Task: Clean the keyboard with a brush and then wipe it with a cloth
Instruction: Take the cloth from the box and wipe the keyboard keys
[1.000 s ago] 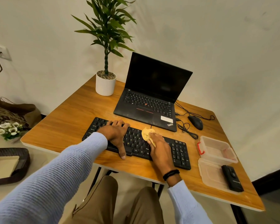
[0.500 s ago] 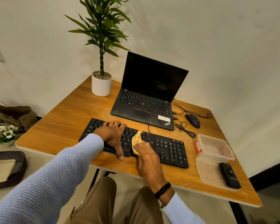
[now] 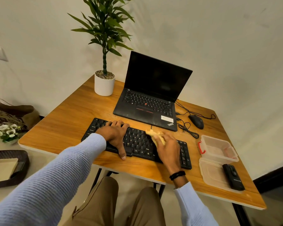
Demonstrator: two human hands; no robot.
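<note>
A black keyboard (image 3: 137, 141) lies across the front of the wooden table (image 3: 64, 121). My left hand (image 3: 115, 134) rests on the keyboard's left half, fingers spread over the keys and thumb hanging over the front edge. My right hand (image 3: 167, 147) grips a crumpled yellow cloth (image 3: 154, 135) and presses it on the keys right of the middle. The hand hides most of the cloth. No brush can be picked out in view.
An open black laptop (image 3: 147, 101) stands behind the keyboard, a potted plant (image 3: 104, 84) to its left. A wired mouse (image 3: 196, 121) and cable lie at the right. A clear plastic box (image 3: 218, 148) and its lid (image 3: 210, 172) with a black device (image 3: 233, 178) sit near the right edge.
My right hand swept the cloth left toward the keyboard's middle, then back to the right. My left hand stayed on the left half.
</note>
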